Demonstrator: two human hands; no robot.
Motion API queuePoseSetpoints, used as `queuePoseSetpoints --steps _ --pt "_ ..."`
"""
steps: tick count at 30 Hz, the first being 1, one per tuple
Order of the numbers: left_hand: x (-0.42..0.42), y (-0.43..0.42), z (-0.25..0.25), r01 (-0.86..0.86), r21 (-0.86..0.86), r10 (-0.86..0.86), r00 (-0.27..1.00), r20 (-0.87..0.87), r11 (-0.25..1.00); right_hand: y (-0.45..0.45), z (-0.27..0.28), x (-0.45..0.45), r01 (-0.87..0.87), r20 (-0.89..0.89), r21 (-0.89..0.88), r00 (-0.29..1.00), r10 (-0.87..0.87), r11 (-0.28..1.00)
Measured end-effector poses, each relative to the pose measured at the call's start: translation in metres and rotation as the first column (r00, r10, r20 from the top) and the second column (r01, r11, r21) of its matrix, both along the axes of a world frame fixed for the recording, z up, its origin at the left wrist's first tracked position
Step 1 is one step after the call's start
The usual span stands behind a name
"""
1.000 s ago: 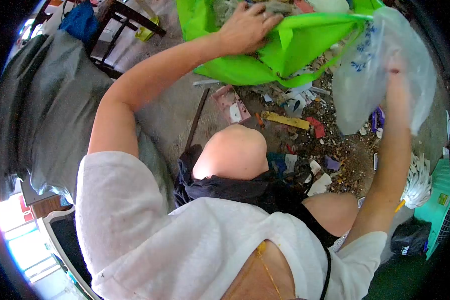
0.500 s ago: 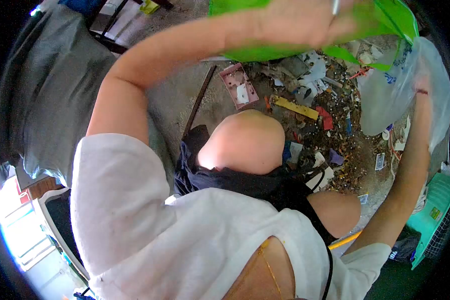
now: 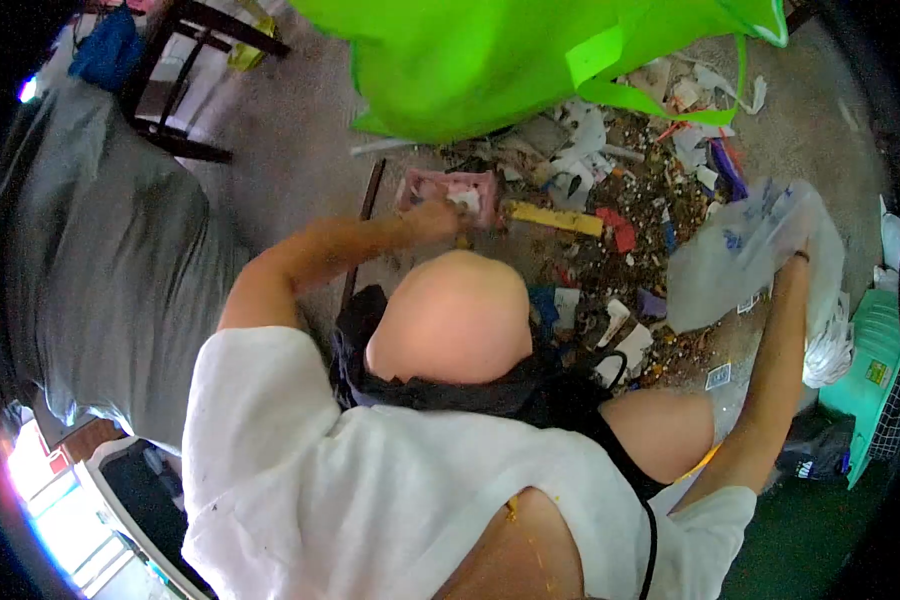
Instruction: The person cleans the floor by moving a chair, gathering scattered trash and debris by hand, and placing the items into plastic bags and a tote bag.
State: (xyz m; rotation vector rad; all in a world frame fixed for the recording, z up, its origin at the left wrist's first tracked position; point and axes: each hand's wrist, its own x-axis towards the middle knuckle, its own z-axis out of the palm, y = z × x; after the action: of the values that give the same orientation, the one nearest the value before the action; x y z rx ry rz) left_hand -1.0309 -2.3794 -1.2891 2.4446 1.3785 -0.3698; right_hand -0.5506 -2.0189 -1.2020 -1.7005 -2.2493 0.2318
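My left hand (image 3: 433,222) is at the near edge of a pink tray (image 3: 482,198) with white scraps in it; its fingers are blurred, so its grip cannot be made out. On the right, my right hand (image 3: 802,246) is at a translucent plastic bag (image 3: 715,262) with blue writing, the fingers hidden by the plastic. A large bright green bag (image 3: 470,75) lies at the top, beyond the litter. A yellow strip (image 3: 555,218) and a red scrap (image 3: 618,230) lie right of the tray.
Dirt and paper scraps (image 3: 650,200) spread over the floor. Grey cloth (image 3: 110,270) drapes at the left, below a dark wooden frame (image 3: 160,75). At the right are a white mop head (image 3: 828,352), a green plastic container (image 3: 863,350) and a black bag (image 3: 818,440).
My left hand has left the green bag and come down to the pink tray. My right hand and the plastic bag appear lower. The green bag now lies spread across the top.
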Motion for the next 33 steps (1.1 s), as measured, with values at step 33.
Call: queuePoseSetpoints --steps 33 --pt "0.177 0.207 0.301 -0.151 0.899 -0.219 0.941 0.259 0.411 -0.13 -0.126 0.269 0.883 -0.39 -0.1 0.389 -0.834 0.459"
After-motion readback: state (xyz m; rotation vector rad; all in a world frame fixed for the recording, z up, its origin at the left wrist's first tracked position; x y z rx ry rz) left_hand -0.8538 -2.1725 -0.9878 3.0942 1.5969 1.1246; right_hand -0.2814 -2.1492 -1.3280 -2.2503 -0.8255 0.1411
